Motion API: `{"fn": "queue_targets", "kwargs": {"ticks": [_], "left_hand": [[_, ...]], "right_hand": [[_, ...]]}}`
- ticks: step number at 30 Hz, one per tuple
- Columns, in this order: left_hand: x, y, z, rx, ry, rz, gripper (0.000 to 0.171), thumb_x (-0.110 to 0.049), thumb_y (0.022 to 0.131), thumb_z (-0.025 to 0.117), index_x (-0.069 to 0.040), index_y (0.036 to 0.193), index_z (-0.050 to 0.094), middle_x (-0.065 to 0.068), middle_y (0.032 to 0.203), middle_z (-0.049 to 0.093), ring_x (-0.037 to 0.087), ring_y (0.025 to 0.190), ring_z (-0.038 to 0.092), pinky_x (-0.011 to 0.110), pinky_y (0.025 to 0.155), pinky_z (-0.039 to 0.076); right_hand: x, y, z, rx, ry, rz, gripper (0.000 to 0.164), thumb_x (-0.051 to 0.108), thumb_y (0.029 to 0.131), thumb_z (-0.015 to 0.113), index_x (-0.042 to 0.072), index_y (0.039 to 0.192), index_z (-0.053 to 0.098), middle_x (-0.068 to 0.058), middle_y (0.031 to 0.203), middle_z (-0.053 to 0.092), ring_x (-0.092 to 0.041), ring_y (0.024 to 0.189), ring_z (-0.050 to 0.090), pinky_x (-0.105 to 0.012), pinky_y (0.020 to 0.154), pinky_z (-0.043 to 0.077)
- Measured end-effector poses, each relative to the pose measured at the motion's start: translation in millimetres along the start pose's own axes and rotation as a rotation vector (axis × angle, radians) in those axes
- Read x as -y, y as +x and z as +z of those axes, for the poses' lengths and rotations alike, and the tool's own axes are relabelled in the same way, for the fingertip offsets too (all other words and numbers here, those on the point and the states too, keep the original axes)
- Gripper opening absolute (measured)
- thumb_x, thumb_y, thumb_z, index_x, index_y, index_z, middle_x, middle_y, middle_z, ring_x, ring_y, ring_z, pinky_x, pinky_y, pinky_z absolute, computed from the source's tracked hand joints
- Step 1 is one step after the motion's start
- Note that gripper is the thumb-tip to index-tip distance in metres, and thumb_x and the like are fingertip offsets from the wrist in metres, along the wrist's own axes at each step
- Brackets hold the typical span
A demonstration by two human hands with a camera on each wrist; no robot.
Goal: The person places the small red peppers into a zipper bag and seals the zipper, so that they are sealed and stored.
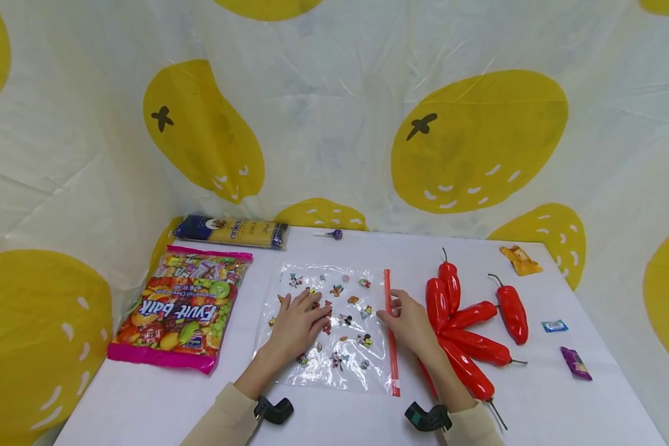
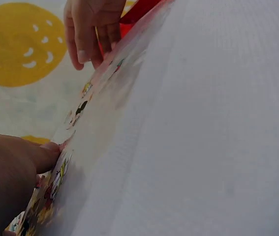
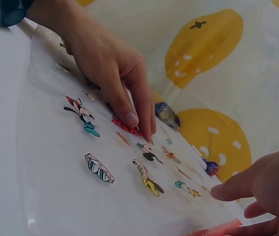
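Observation:
A clear zip bag (image 1: pixel 345 365) printed with small cartoon figures lies flat on the table, its red zip strip (image 1: pixel 393 362) along the right side. My left hand (image 1: pixel 298 322) rests on the bag's left half, fingers spread. At the zip strip is my right hand (image 1: pixel 409 322), its fingertips touching the bag near the strip; no firm grip shows. In the right wrist view the left hand (image 3: pixel 112 73) presses on the printed film, and fingers of the right hand (image 3: pixel 277 187) hover close to the red strip. The left wrist view shows the right hand's (image 2: pixel 92 24) fingers pointing down.
Left stands a large fruit candy bag (image 1: pixel 178 310); behind it lies a pasta packet (image 1: pixel 231 232). A lollipop (image 1: pixel 336 234) is at the back. Several red peppers (image 1: pixel 482 344) lie right, beyond them an orange wrapper (image 1: pixel 521 260), a blue sweet (image 1: pixel 554 326) and a purple sweet (image 1: pixel 576 363).

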State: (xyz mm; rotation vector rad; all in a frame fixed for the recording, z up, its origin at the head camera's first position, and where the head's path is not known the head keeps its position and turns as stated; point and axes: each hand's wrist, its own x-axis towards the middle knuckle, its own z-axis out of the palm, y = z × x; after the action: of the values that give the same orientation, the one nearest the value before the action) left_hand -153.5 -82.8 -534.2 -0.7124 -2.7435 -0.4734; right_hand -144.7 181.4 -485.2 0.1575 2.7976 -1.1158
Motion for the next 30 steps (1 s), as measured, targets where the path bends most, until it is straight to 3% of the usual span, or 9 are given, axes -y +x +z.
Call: {"fn": "queue_targets", "kwargs": {"ticks": [12, 18, 24, 30], "left_hand": [[1.5, 0.0, 0.7, -0.113, -0.027, -0.004, 0.017, -0.033, 0.085, 0.067, -0.030, 0.101, 0.073, 0.001, 0.121, 0.065, 0.030, 0.120, 0.054, 0.064, 0.098, 0.036], [2.6, 1.8, 0.6, -0.181, -0.024, 0.007, 0.012, -0.031, 0.082, 0.070, -0.028, 0.093, 0.075, -0.001, 0.112, 0.068, 0.028, 0.113, 0.057, 0.063, 0.093, 0.039], [3.7, 2.5, -0.9, -0.184, -0.086, 0.022, 0.009, -0.024, 0.083, 0.070, -0.021, 0.090, 0.074, 0.002, 0.114, 0.068, 0.031, 0.119, 0.057, 0.067, 0.102, 0.032], [6.3, 3.0, -2.0, -0.164, -0.204, 0.021, 0.011, -0.020, 0.087, 0.066, -0.016, 0.095, 0.071, 0.005, 0.119, 0.067, 0.032, 0.123, 0.055, 0.062, 0.109, 0.028]], "right_hand": [[1.5, 0.3, -0.5, 0.007, 0.018, 0.036, 0.069, 0.034, 0.075, 0.076, 0.013, 0.135, 0.046, -0.009, 0.118, 0.060, -0.018, 0.087, 0.059, -0.026, 0.064, 0.058], [4.6, 1.6, -2.4, 0.040, 0.087, 0.056, 0.066, 0.029, 0.078, 0.074, 0.016, 0.135, 0.044, -0.007, 0.103, 0.062, -0.016, 0.073, 0.058, -0.024, 0.060, 0.056], [4.2, 3.4, -4.0, 0.100, 0.213, 0.097, 0.065, 0.027, 0.083, 0.071, 0.020, 0.138, 0.037, -0.007, 0.097, 0.061, -0.016, 0.068, 0.060, -0.026, 0.061, 0.057], [4.6, 3.4, -9.1, 0.139, 0.323, 0.117, 0.057, 0.023, 0.087, 0.067, 0.020, 0.135, 0.037, -0.009, 0.097, 0.063, -0.018, 0.070, 0.063, -0.030, 0.066, 0.058]]}}
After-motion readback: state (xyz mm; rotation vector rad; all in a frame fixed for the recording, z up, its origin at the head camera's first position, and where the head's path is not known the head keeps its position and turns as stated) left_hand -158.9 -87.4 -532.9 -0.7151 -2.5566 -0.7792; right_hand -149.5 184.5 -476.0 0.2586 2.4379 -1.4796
